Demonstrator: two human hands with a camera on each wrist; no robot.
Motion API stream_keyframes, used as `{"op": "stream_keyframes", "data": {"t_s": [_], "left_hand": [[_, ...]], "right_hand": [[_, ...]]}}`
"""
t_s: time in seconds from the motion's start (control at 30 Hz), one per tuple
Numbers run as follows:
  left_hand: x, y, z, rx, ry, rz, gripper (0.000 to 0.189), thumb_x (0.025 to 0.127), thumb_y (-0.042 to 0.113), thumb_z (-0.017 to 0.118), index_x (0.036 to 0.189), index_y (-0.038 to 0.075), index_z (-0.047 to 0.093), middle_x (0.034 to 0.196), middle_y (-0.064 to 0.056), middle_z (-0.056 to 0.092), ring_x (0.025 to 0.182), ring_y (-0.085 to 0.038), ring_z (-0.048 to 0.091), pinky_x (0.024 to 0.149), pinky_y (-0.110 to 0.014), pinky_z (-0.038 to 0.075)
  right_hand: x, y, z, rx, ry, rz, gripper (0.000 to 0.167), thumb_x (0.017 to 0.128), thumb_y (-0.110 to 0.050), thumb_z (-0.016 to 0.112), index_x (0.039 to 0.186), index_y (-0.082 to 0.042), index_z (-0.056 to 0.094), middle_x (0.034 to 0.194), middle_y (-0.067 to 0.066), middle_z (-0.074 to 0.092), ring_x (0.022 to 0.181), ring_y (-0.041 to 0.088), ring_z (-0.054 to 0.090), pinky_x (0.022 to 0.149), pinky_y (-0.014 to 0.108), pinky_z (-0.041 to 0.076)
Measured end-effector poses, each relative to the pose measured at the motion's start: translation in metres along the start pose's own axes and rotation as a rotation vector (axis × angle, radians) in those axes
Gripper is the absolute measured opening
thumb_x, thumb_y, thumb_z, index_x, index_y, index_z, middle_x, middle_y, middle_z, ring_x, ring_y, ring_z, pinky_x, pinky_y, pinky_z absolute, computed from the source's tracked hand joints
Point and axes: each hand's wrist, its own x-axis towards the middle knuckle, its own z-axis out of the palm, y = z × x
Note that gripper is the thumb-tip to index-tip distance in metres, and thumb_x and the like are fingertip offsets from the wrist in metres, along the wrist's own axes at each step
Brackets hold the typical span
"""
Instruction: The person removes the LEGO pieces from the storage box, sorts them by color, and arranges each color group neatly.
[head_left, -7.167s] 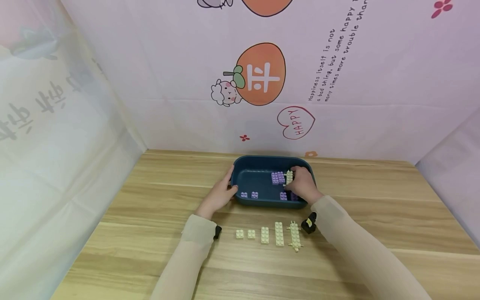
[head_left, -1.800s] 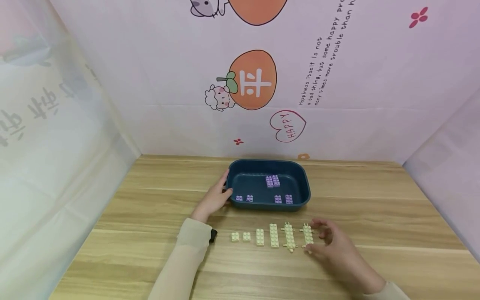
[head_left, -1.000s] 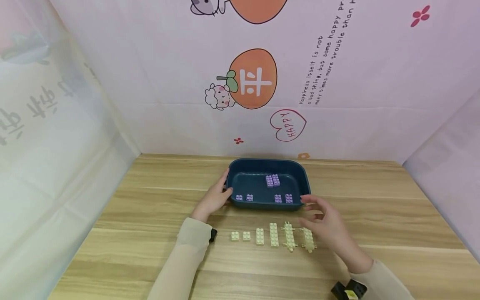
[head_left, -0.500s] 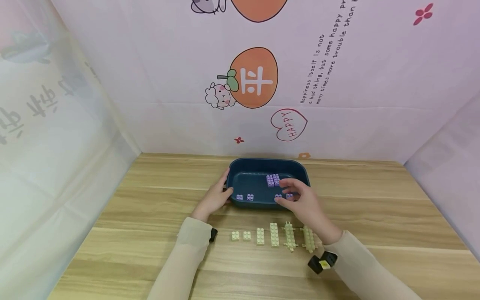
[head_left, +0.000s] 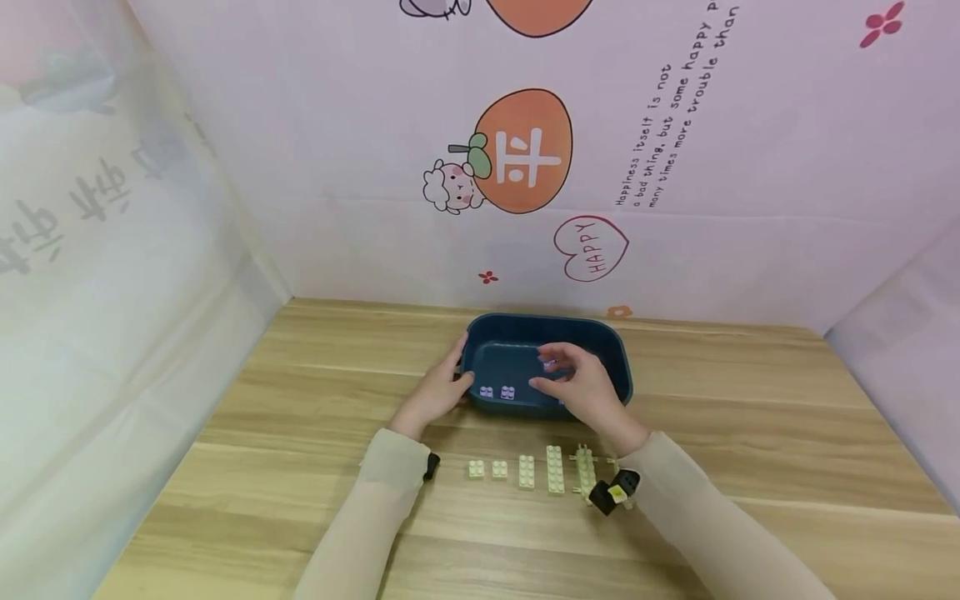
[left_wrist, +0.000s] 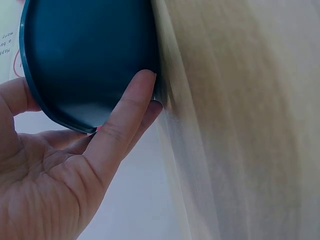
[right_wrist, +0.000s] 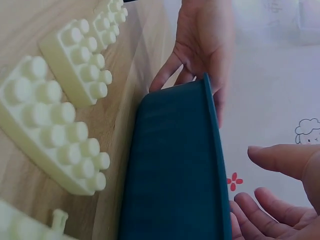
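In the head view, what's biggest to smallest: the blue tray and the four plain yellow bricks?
1. Blue tray
2. Longest plain brick
3. Shorter oblong brick
4. Left square brick and right square brick: they look alike

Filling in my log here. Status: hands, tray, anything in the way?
Left hand holds tray at one end. Right hand over tray, thumb and fingers apart. Purple bricks inside, some partly hidden by that hand.

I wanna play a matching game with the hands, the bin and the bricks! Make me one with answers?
Column one:
1. bin
2. bricks outside the bin
3. left hand
4. right hand

Column two:
A. over the bin, thumb and fingers apart
B. pale yellow
C. holding one end of the bin
D. dark blue

Right pairs: 1-D, 2-B, 3-C, 4-A
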Motion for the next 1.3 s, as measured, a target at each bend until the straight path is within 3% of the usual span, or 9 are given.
{"op": "stream_keyframes", "data": {"t_s": [0.37,0.8,0.93,1.1,1.3], "left_hand": [[0.002,-0.001,0.003,0.017,0.009,0.013,0.069,0.101,0.017,0.047,0.157,0.03,0.009,0.156,-0.02,0.029,0.111,-0.031,0.061,0.08,-0.036,0.057],[0.004,-0.004,0.002,0.033,-0.001,0.013,0.069,0.101,0.019,0.047,0.157,0.032,0.008,0.156,-0.019,0.03,0.099,-0.026,0.065,0.074,-0.032,0.055],[0.004,-0.004,0.001,0.023,-0.004,0.019,0.069,0.101,0.018,0.047,0.157,0.031,0.008,0.155,-0.02,0.031,0.102,-0.026,0.064,0.075,-0.033,0.056],[0.002,-0.002,0.0,0.025,0.006,0.019,0.07,0.1,0.017,0.048,0.157,0.03,0.01,0.154,-0.022,0.032,0.093,-0.026,0.066,0.072,-0.033,0.055],[0.002,-0.001,-0.001,0.022,0.004,0.026,0.07,0.1,0.016,0.049,0.157,0.028,0.01,0.154,-0.021,0.032,0.094,-0.024,0.066,0.075,-0.033,0.056]], "right_hand": [[0.024,0.004,0.022,-0.032,-0.068,0.057,0.048,0.083,-0.014,0.076,0.127,-0.004,0.059,0.122,0.013,0.064,0.109,0.029,0.058,0.099,0.047,0.045],[0.035,0.005,0.032,-0.154,-0.193,0.143,0.035,0.082,-0.007,0.075,0.114,-0.002,0.066,0.108,0.013,0.066,0.097,0.024,0.06,0.083,0.037,0.052],[0.037,0.003,0.035,-0.17,-0.211,0.172,0.029,0.082,-0.005,0.074,0.11,-0.003,0.067,0.106,0.012,0.067,0.097,0.023,0.06,0.083,0.037,0.053],[0.04,0.0,0.038,-0.171,-0.228,0.208,0.028,0.082,0.0,0.071,0.109,-0.004,0.069,0.106,0.01,0.067,0.097,0.023,0.059,0.084,0.036,0.051],[0.043,0.0,0.04,-0.183,-0.241,0.208,0.026,0.083,0.002,0.069,0.108,-0.003,0.07,0.105,0.01,0.067,0.095,0.022,0.059,0.082,0.034,0.051]]}}
